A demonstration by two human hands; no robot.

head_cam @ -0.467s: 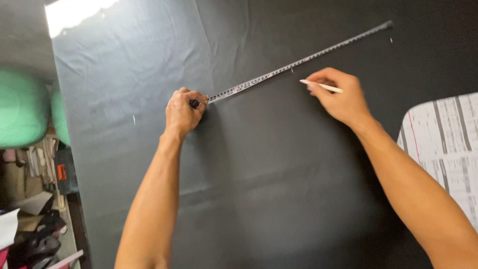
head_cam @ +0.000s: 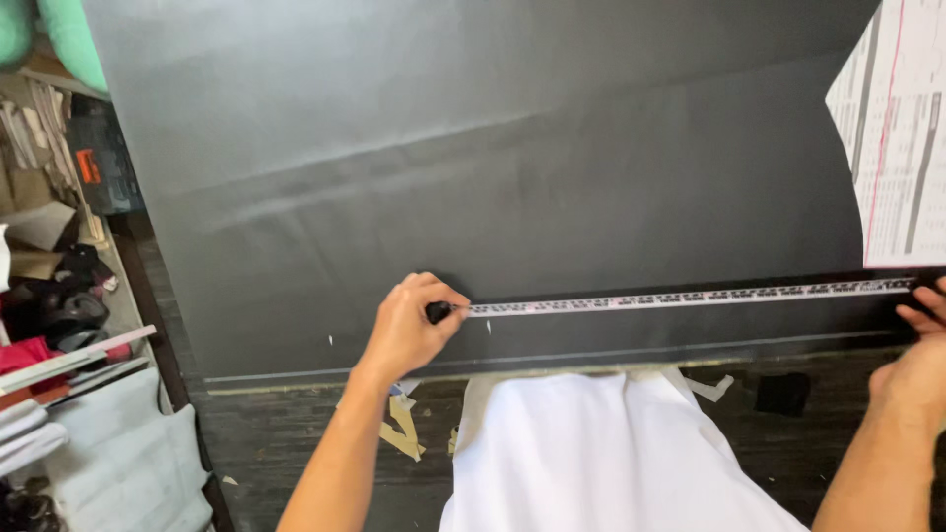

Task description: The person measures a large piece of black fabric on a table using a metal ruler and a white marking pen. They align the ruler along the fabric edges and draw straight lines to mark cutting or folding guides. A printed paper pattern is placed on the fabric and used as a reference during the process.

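right hand (head_cam: pixel 918 366) half cut off at the frame edge, grip kinda hard to tell, left hand (head_cam: pixel 409 325) fingers pinched tight on the measuring tape (head_cam: pixel 680 297), stretched flat over black fabric (head_cam: pixel 493 167)

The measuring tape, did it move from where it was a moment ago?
Yes. The measuring tape lay slanted across the middle of the black fabric; now it lies nearly level close to the fabric's near edge, stretched between the left hand and right hand.

Even, moderately bright light from above; soft sheen on the far dark fabric (head_cam: pixel 473 118). Slight motion blur overall. White paper (head_cam: pixel 902 128) far right near overexposed.
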